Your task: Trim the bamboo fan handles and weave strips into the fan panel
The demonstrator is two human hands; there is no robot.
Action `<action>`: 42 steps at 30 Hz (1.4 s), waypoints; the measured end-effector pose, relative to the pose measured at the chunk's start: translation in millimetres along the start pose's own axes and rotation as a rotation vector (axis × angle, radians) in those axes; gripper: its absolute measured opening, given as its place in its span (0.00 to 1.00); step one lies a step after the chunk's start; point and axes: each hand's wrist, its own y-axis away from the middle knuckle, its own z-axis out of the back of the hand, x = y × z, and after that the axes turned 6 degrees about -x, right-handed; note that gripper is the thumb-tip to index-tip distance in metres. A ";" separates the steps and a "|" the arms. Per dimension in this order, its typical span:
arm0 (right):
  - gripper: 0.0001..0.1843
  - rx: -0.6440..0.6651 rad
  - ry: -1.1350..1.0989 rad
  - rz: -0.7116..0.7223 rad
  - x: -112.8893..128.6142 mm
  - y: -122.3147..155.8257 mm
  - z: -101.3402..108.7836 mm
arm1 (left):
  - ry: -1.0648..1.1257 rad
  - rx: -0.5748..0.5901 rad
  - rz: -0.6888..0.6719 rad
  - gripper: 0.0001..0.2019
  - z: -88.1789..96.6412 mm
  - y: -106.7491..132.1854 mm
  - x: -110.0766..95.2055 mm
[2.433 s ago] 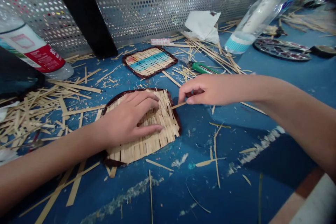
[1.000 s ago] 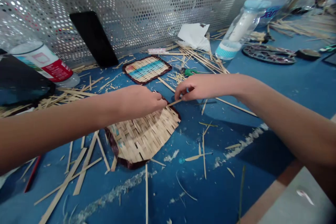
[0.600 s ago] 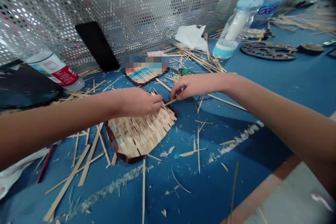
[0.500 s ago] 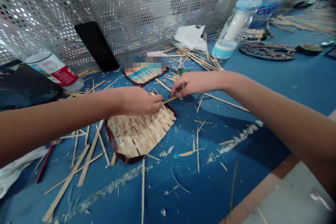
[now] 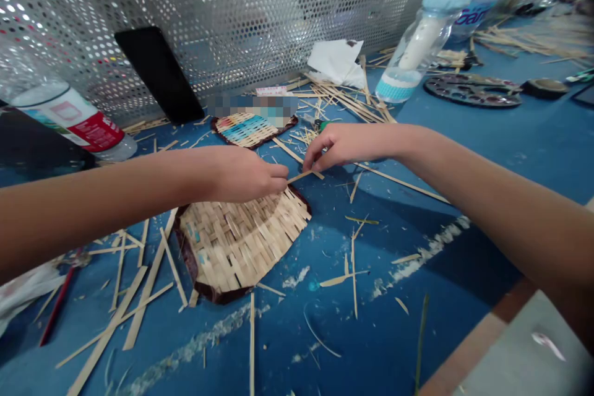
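A woven bamboo mat (image 5: 241,241) with a dark brown edging lies on the blue table, its upper part covered by my left hand (image 5: 253,176). That hand is closed in a pinch at the mat's upper right, by one end of a thin bamboo strip (image 5: 299,178). My right hand (image 5: 331,148) pinches the same strip a little to the right, over the bare table. The left fingertips are partly hidden behind the knuckles. Behind both hands lies a smaller woven piece (image 5: 253,129) with blue and red colouring and a brown edge.
Loose bamboo strips (image 5: 139,303) are strewn at the left, with a red brush (image 5: 58,306). A phone (image 5: 160,74) leans on the perforated metal screen (image 5: 260,18). A labelled bottle (image 5: 78,120), a lidded clear bottle (image 5: 408,62) and a paint palette (image 5: 473,91) stand around.
The view has shifted slightly, so the mat and left-side objects appear a little further left. Both hands keep nearly the same place and hold on the strip.
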 end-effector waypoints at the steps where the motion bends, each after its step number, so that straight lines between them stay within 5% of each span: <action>1: 0.14 0.004 0.001 -0.007 0.5 -0.3 -0.4 | 0.018 -0.012 0.014 0.16 -0.4 -0.1 0.6; 12: 0.16 0.013 0.013 -0.034 2.2 -0.8 -3.7 | 0.642 -0.427 0.197 0.08 -34.3 -7.2 -4.3; 21: 0.15 0.057 -0.082 -0.026 6.9 -0.4 -9.4 | 0.727 -0.605 0.272 0.08 -47.5 -10.6 -13.5; 25: 0.15 -0.034 0.037 -0.040 13.2 1.8 -12.8 | 0.669 -0.570 0.198 0.07 -43.3 -5.5 -8.0; 31: 0.16 -0.026 0.067 -0.017 17.5 3.4 -16.7 | 0.483 -0.246 0.069 0.09 -16.9 1.3 5.6; 37: 0.15 -0.075 0.112 -0.042 26.6 8.9 -19.3 | 0.147 -0.076 -0.014 0.16 -3.5 -3.2 2.5; 42: 0.15 0.044 -0.004 -0.083 16.8 0.1 -17.1 | -0.059 -0.180 -0.133 0.17 -16.3 7.2 -4.5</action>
